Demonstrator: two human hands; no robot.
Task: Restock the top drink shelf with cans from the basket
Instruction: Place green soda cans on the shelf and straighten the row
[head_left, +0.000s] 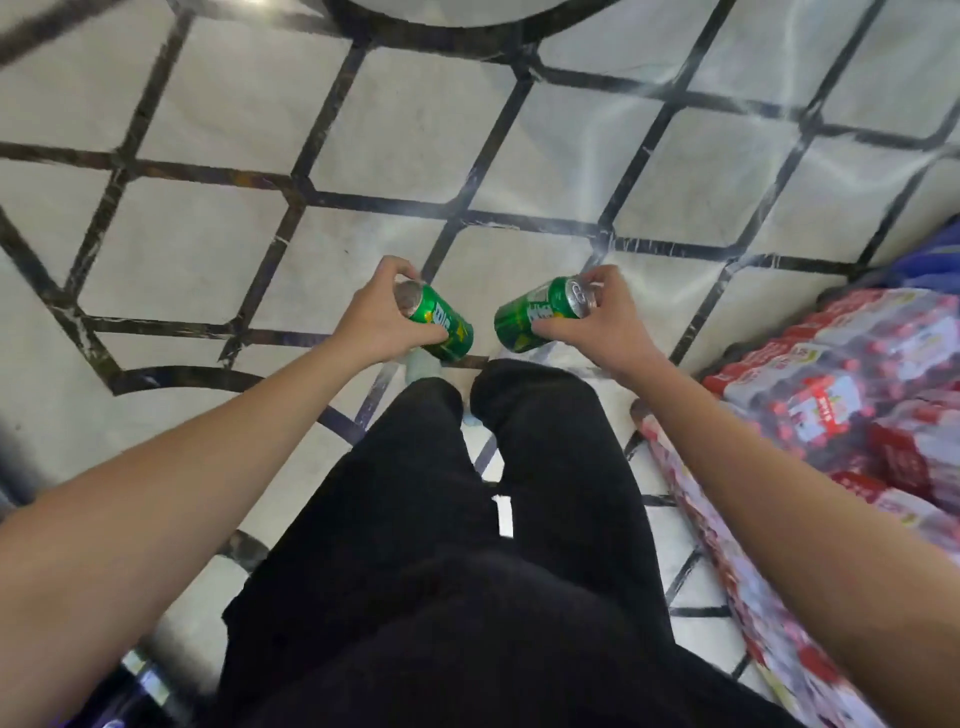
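2 green cans in view, 1 per hand, both held out over the floor (218, 130) in front of the legs (467, 519). The left hand (382, 317) has its fingers curled round the left can (441, 325), gripping near the silver top. That can is tilted, long axis running diagonal: top end up-left toward the hand, bottom end down-right. The right hand (597, 325) wraps the right can (535, 314) the same way, fingers over the silver top, thumb under the body. Its long axis mirrors the other: top up-right, bottom down-left. The 2 bottoms point toward each other, near but apart. Shrink-wrapped packs of red bottles (831, 405) are stacked at the right, on the floor. White tiles, dark grid lines.
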